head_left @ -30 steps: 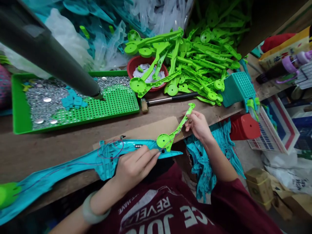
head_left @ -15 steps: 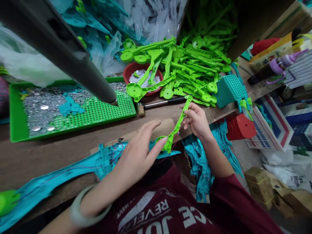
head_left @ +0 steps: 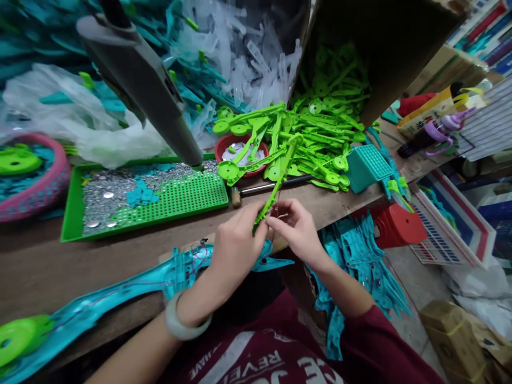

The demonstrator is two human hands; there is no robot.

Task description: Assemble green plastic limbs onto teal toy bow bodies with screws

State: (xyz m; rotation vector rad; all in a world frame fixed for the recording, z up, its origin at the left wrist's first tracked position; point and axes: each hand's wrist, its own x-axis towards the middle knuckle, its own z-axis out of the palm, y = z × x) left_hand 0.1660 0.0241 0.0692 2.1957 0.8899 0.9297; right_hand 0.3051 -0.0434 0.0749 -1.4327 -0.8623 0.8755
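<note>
My left hand, with a pale bangle on its wrist, grips the lower end of a long bright-green plastic arm, which stands tilted upward. Close beside it, the fingers of my right hand are bent together around a thin dark-red wire at the green arm's lower end. Exactly where the fingertips touch is partly hidden. Beneath my hands lies a long turquoise plastic shell with thin wires along it and a green round piece at its left end.
A green perforated tray holds small metal parts and turquoise pieces. A grey post-like tool slants above it. Behind are a red bowl, a pile of green arms and a hammer. Turquoise shells hang at the table edge.
My left hand has closed on the green arm's lower end. My right hand has left its middle and moved down to the wire. The arm stands more upright, and the view has shifted.
</note>
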